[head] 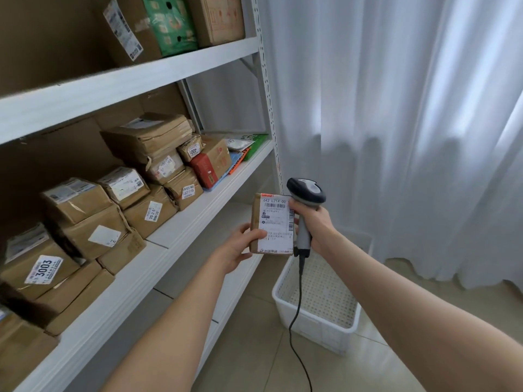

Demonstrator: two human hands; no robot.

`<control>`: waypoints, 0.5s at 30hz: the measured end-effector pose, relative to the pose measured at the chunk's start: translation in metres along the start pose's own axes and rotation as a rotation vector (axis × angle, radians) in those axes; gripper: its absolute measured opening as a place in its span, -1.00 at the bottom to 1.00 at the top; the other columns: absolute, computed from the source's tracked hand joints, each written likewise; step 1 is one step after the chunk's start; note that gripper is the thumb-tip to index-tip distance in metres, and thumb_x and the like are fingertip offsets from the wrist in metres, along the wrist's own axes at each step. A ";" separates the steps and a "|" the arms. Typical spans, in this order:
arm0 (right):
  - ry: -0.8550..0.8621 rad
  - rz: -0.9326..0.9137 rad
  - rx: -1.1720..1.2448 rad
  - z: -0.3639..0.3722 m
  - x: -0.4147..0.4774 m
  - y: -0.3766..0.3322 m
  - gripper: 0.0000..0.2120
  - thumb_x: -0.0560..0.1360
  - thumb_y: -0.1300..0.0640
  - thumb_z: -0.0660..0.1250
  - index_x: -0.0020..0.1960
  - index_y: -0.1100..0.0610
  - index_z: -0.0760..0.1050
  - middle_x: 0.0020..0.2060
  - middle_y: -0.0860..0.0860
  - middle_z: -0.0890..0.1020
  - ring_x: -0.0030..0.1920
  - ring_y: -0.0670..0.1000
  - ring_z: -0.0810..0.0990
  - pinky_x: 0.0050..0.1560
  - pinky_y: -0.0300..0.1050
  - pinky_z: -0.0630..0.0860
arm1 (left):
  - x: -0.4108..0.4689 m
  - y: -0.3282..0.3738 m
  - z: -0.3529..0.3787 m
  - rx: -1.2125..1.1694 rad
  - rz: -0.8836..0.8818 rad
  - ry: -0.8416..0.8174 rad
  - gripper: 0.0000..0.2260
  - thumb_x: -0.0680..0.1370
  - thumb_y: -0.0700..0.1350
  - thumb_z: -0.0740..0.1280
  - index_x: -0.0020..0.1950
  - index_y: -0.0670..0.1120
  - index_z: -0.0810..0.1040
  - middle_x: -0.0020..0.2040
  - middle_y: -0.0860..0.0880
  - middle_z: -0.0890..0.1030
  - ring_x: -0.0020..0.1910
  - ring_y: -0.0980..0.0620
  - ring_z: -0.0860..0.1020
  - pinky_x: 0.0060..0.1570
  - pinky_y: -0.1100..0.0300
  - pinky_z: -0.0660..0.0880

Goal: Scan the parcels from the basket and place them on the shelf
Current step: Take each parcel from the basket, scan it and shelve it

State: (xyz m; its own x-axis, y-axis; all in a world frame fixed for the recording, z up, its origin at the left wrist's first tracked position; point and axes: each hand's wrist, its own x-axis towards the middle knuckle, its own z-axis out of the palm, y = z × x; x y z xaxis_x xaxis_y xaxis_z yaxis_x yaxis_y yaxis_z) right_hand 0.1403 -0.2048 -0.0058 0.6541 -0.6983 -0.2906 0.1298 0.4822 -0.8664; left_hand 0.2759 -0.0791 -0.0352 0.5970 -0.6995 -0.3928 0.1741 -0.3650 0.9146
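Observation:
A small brown parcel (pixel 273 223) with a white shipping label stands upright in my left hand (pixel 240 248), which grips its lower left edge in front of the shelf. My right hand (pixel 312 223) holds a grey and black barcode scanner (pixel 305 198) by its handle, right beside the parcel's right edge, its head above the label. The scanner's black cable hangs down toward the floor. A white perforated basket (pixel 317 315) sits on the floor below my hands; no parcel shows inside it. The white metal shelf (pixel 181 230) runs along the left.
Several brown parcels (pixel 93 222) with labels crowd the middle shelf board, with a red box (pixel 204 169) and flat packets further along. Larger cartons and a green bag (pixel 169 24) stand on the upper board. White curtains (pixel 396 123) hang on the right over a tiled floor.

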 end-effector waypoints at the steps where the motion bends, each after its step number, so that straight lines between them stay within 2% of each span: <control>1: -0.001 -0.009 -0.007 -0.003 -0.003 -0.002 -0.83 0.48 0.13 0.43 0.02 0.18 0.58 -0.17 0.08 0.70 -0.23 0.05 0.67 -0.35 -0.11 0.54 | -0.002 0.001 0.004 -0.004 0.006 -0.019 -0.54 0.49 -0.10 0.41 0.37 -0.01 0.38 0.04 -0.03 0.67 0.07 0.01 0.61 0.09 0.06 0.52; 3: 0.010 -0.021 -0.016 -0.009 -0.009 -0.005 -0.82 0.48 0.13 0.44 0.03 0.19 0.58 -0.17 0.08 0.71 -0.21 0.07 0.67 -0.29 -0.08 0.55 | -0.006 0.004 0.011 -0.027 0.020 -0.027 -0.50 0.49 -0.14 0.41 0.40 0.00 0.36 0.06 -0.04 0.66 0.01 0.03 0.64 -0.13 0.17 0.58; 4: 0.033 -0.035 -0.024 -0.011 -0.011 -0.006 -0.83 0.48 0.12 0.44 0.01 0.18 0.58 -0.17 0.07 0.70 -0.20 0.06 0.65 -0.26 -0.07 0.54 | -0.008 0.005 0.014 -0.037 0.025 -0.013 -0.48 0.49 -0.15 0.42 0.41 -0.01 0.35 0.06 -0.04 0.66 -0.01 0.03 0.65 -0.18 0.18 0.59; 7: 0.120 -0.084 -0.081 -0.017 -0.020 -0.011 -0.83 0.47 0.08 0.45 -0.02 0.13 0.56 -0.17 0.01 0.63 -0.20 0.01 0.55 -0.14 -0.10 0.50 | -0.007 0.009 0.021 -0.093 0.040 0.072 -0.47 0.49 -0.16 0.41 0.43 -0.03 0.33 0.03 -0.06 0.65 -0.06 0.02 0.64 -0.19 0.16 0.59; 11: 0.062 -0.075 -0.066 -0.024 -0.039 -0.012 -0.83 0.48 0.10 0.43 -0.06 0.19 0.53 -0.35 0.07 0.58 -0.46 -0.05 0.50 -0.39 -0.20 0.47 | -0.003 0.014 0.033 -0.121 0.067 0.104 -0.48 0.49 -0.17 0.42 0.42 -0.03 0.34 0.03 -0.07 0.65 -0.09 0.02 0.65 -0.20 0.15 0.59; 15: 0.024 -0.088 -0.101 -0.025 -0.052 -0.007 -0.86 0.48 0.17 0.42 -0.08 0.24 0.53 -0.44 0.05 0.55 -0.54 -0.08 0.48 -0.47 -0.22 0.43 | -0.001 0.014 0.042 -0.133 0.084 0.123 -0.53 0.50 -0.16 0.41 0.38 0.00 0.38 0.01 -0.05 0.66 -0.07 0.00 0.65 -0.13 0.11 0.60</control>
State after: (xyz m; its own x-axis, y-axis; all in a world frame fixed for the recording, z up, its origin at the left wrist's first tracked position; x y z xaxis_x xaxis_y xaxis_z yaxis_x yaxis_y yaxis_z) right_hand 0.0868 -0.1848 0.0053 0.6253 -0.7487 -0.2201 0.1095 0.3634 -0.9252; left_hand 0.2454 -0.1093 -0.0258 0.7035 -0.6409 -0.3070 0.2162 -0.2184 0.9516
